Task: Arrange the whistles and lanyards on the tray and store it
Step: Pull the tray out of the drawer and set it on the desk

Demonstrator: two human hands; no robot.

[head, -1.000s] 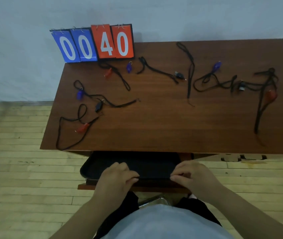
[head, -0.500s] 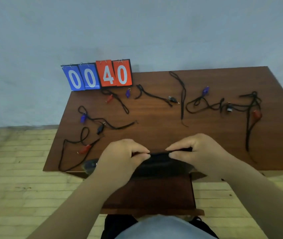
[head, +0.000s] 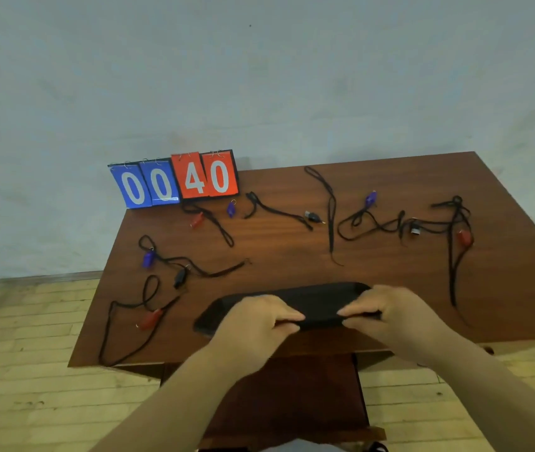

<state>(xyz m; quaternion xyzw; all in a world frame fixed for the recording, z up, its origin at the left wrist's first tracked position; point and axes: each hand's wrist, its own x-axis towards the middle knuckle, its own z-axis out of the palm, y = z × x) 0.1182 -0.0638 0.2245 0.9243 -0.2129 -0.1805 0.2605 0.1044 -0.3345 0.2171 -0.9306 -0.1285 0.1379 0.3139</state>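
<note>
Black tray (head: pixel 311 298) at the middle of the front edge of the brown wooden table (head: pixel 292 249), long side toward the person. Left hand (head: pixel 253 324) grips the tray's near rim, fingers curled over the top. Right hand (head: pixel 390 318) clamps the same rim further right. Cannot tell whether the tray rests on the table or is just above it.

Near the left edge: blue whistle (head: pixel 148 258), black whistle (head: pixel 180 279), red whistle (head: pixel 152 318), all on tangled black lanyards (head: pixel 214 270). More whistles and cords along the back edge and toward the right edge, well apart from the tray. Flip scoreboard (head: pixel 174 182) stands at the back left corner, reading 00 40. Pull-out wooden shelf (head: pixel 292 396) juts from under the front edge.
</note>
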